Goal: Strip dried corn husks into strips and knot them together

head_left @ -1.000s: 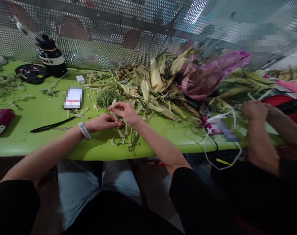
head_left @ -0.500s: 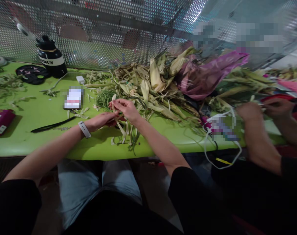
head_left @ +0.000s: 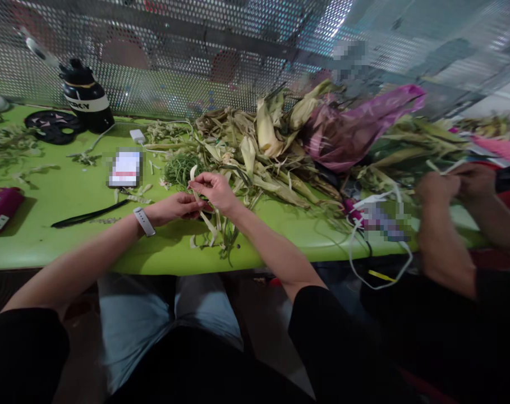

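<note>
My left hand (head_left: 182,206) and my right hand (head_left: 216,192) meet above the front of the green table. Both are closed on a pale corn husk strip (head_left: 193,172). One end rises above my right fingertips, and a light piece hangs down below my hands. The strip's middle is hidden by my fingers. Under my hands lie loose husk strips (head_left: 212,233) and thin green shreds. Just behind them is a tangle of green strands (head_left: 181,170). A large heap of corn husks (head_left: 248,160) spreads behind my right hand.
A pink plastic bag (head_left: 343,134) lies in the husks. Left are a phone (head_left: 125,168), a dark bottle (head_left: 88,98), a black strap (head_left: 90,214) and a magenta box (head_left: 2,209). At right, a co-worker's hands (head_left: 456,182) hold a pale strip near a white cable (head_left: 406,264).
My hands stay nearly in place, with the husk strip's upper end shifted slightly. The co-worker's hands have moved closer together, with a pale strip now showing above them.
</note>
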### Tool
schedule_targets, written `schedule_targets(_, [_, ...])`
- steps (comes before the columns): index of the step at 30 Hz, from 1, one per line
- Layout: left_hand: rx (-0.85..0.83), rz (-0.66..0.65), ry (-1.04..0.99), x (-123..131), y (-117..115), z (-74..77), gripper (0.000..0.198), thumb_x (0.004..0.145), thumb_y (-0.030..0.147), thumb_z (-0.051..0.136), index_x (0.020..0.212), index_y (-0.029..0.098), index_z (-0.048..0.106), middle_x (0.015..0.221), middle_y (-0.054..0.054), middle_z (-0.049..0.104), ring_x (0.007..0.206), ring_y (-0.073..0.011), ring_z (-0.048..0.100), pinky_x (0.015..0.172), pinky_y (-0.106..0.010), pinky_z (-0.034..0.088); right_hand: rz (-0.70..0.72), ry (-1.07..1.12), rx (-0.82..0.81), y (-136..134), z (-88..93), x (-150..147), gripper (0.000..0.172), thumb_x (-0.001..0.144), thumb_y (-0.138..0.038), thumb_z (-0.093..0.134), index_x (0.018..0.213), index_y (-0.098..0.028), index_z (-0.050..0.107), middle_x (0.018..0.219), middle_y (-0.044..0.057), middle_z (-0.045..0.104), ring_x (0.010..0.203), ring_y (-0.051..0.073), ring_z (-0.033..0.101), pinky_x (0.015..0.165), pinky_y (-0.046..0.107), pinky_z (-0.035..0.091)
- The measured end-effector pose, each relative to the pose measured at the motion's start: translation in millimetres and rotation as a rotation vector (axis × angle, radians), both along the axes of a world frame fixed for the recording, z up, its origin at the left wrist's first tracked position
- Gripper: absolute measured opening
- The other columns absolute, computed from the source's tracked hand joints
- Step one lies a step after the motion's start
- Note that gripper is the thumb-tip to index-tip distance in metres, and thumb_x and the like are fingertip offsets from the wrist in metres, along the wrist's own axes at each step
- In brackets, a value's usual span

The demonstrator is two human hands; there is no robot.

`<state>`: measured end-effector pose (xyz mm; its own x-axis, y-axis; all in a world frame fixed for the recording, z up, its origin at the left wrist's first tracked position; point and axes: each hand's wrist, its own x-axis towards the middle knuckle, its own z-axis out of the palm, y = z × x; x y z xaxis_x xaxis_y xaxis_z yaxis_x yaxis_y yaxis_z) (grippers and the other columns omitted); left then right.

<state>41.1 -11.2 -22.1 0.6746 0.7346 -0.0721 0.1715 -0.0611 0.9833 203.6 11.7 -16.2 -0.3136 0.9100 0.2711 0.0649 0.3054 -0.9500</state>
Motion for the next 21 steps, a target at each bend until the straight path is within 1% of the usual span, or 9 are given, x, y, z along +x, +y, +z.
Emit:
schedule_targets(2, [-0.043, 0.034, -0.033, 0, 1, -2.3, 0.043, 0.084, 0.052, 0.065, 0.069, 0.012, 0.065, 0.062, -0.004, 0.059, 0.052, -0.0079, 0.046, 0.052, -0.023, 0.034, 0.011, 0.026, -0.005, 0, 4.2, 2, 0.044, 0.070, -0.062, 0.073, 0.078, -0.019, 0.067, 0.077, 0.001, 0.067, 0.072, 0.013, 0.060, 0.073, 0.028, 0.051])
schedule_targets(4, [-0.087, 0.097, -0.116, -1, 3, -2.5, 0.037, 0.084, 0.050, 0.066, 0.085, 0.014, 0.069, 0.070, -0.005, 0.065, 0.058, -0.0095, 0.054, 0.055, -0.023, 0.039, 0.008, 0.061, -0.038, 1, 9.2, 7, 0.047, 0.075, -0.065, 0.067, 0.087, -0.020, 0.069, 0.085, 0.003, 0.070, 0.080, 0.015, 0.064, 0.079, 0.030, 0.052])
schedule_targets(7, [-0.071, 0.206, -0.247, -5, 5, 2.8, 0.039, 0.084, 0.045, 0.069, 0.110, 0.018, 0.062, 0.084, -0.005, 0.072, 0.071, -0.0126, 0.065, 0.063, -0.023, 0.046, -0.102, 0.099, -0.073, 6, 12.6, 17, 0.051, 0.083, -0.069, 0.055, 0.093, -0.021, 0.069, 0.089, 0.004, 0.070, 0.085, 0.017, 0.066, 0.085, 0.034, 0.053])
schedule_targets(10, [0.021, 0.248, -0.339, -10, 6, 10.8, 0.037, 0.083, 0.039, 0.072, 0.110, 0.020, 0.056, 0.092, -0.006, 0.074, 0.086, -0.0162, 0.070, 0.072, -0.025, 0.050, -0.281, 0.169, -0.052, 13, 11.6, 24, 0.049, 0.086, -0.067, 0.051, 0.091, -0.021, 0.068, 0.090, 0.004, 0.070, 0.088, 0.016, 0.065, 0.091, 0.036, 0.052])
schedule_targets(12, [0.022, 0.224, -0.418, -12, 6, 14.1, 0.034, 0.084, 0.037, 0.072, 0.107, 0.020, 0.056, 0.095, -0.006, 0.075, 0.093, -0.0181, 0.071, 0.078, -0.027, 0.051, -0.301, 0.206, -0.096, 14, 12.3, 26, 0.046, 0.087, -0.064, 0.052, 0.091, -0.021, 0.068, 0.092, 0.004, 0.070, 0.090, 0.016, 0.065, 0.094, 0.035, 0.051])
schedule_targets(14, [-0.045, 0.184, -0.495, -14, 7, 15.1, 0.031, 0.084, 0.036, 0.072, 0.104, 0.020, 0.056, 0.095, -0.006, 0.074, 0.097, -0.0195, 0.071, 0.083, -0.030, 0.052, -0.199, 0.235, -0.238, 11, 15.7, 26, 0.047, 0.087, -0.064, 0.052, 0.091, -0.019, 0.067, 0.091, 0.005, 0.070, 0.086, 0.016, 0.066, 0.089, 0.035, 0.053])
schedule_targets(17, [-0.172, 0.122, -0.553, -15, 7, 14.5, 0.028, 0.083, 0.036, 0.073, 0.100, 0.021, 0.055, 0.092, -0.005, 0.074, 0.093, -0.0206, 0.072, 0.087, -0.036, 0.053, 0.001, 0.308, -0.476, 6, 22.6, 26, 0.053, 0.088, -0.068, 0.048, 0.095, -0.018, 0.065, 0.080, 0.004, 0.069, 0.068, 0.015, 0.064, 0.070, 0.033, 0.056])
schedule_targets(19, [-0.217, 0.089, -0.563, -16, 6, 14.2, 0.027, 0.082, 0.034, 0.074, 0.099, 0.022, 0.057, 0.092, -0.004, 0.073, 0.092, -0.0206, 0.072, 0.089, -0.039, 0.053, 0.093, 0.328, -0.543, 3, 25.4, 27, 0.052, 0.088, -0.067, 0.050, 0.095, -0.017, 0.065, 0.073, 0.002, 0.067, 0.060, 0.013, 0.060, 0.062, 0.030, 0.055])
schedule_targets(21, [-0.219, 0.076, -0.564, -16, 5, 14.6, 0.024, 0.081, 0.032, 0.075, 0.096, 0.021, 0.060, 0.095, -0.004, 0.072, 0.094, -0.0206, 0.071, 0.090, -0.038, 0.053, 0.167, 0.312, -0.548, 2, 25.0, 28, 0.043, 0.086, -0.059, 0.059, 0.093, -0.017, 0.066, 0.069, 0.000, 0.065, 0.058, 0.012, 0.059, 0.059, 0.027, 0.054])
